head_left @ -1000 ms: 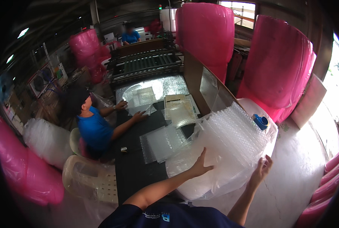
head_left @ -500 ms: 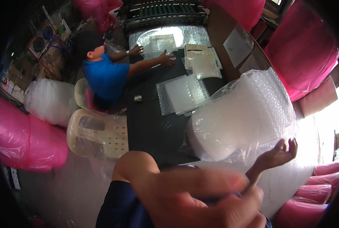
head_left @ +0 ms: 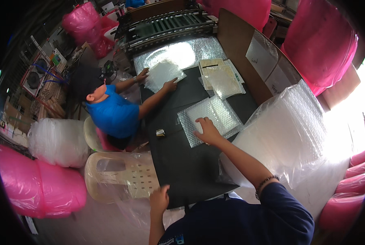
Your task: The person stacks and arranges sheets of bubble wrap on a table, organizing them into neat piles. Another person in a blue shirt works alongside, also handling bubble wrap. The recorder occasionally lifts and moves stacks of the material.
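My right hand (head_left: pixel 208 131) reaches over a small stack of clear bubble-wrap sheets (head_left: pixel 227 116) on the black table, its fingers apart and lightly bent. Whether the fingertips press on the top sheet is hard to tell. At the table's near left corner is my left hand (head_left: pixel 159 199), loosely extended with nothing visible in it. Across on the left, a co-worker in a blue shirt (head_left: pixel 115 110) has both hands on another bubble-wrap sheet (head_left: pixel 162 75).
A large bubble-wrap roll (head_left: pixel 280 134) stands on the right, beside a brown partition (head_left: pixel 239 45). More sheets and papers (head_left: pixel 215 63) lie farther back. A small object (head_left: pixel 160 133) rests on the table. Plastic chair (head_left: pixel 121 173) and pink rolls (head_left: pixel 47 183) flank the left side.
My right hand has swung from beside the roll onto the sheet stack. My left hand has dropped from close before the camera to the table corner. The co-worker's sheet is now lifted and turned.
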`<state>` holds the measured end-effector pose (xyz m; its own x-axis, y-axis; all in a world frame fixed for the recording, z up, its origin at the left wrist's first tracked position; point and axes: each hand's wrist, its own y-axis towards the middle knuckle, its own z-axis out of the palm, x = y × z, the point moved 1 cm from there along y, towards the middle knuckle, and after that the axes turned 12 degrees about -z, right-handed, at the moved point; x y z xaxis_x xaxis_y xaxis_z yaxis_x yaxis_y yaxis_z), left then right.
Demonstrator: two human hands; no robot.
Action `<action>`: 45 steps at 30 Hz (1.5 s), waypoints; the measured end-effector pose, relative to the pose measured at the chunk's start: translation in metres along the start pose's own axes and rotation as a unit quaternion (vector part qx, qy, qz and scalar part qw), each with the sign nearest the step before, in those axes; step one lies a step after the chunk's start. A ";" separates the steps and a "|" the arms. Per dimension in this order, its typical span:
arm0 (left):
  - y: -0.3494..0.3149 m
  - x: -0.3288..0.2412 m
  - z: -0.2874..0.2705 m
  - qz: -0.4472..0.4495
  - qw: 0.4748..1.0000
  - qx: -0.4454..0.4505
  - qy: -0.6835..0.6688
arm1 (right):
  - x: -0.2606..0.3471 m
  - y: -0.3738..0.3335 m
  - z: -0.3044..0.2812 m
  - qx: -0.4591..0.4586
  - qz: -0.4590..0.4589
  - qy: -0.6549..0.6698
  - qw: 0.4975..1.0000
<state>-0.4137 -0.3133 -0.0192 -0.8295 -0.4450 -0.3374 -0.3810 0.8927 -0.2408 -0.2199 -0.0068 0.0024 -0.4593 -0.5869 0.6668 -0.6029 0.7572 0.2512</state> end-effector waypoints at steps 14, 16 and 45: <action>-0.051 0.055 0.172 -0.414 0.849 0.181 -0.273 | -0.328 0.106 -0.011 -0.178 0.553 0.031 0.814; -0.039 0.047 0.178 -0.443 0.824 0.184 -0.301 | -0.350 0.113 -0.010 -0.191 0.577 0.079 0.790; -0.036 0.079 0.197 -0.489 0.723 0.175 -0.455 | -0.125 -0.022 0.193 -0.269 0.626 0.110 0.724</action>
<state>-0.3852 -0.3951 -0.2170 0.4409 -0.8560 -0.2700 -0.3440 0.1167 -0.9317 -0.2753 -0.0054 -0.2219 -0.2755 0.6702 0.6891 0.5634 0.6934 -0.4492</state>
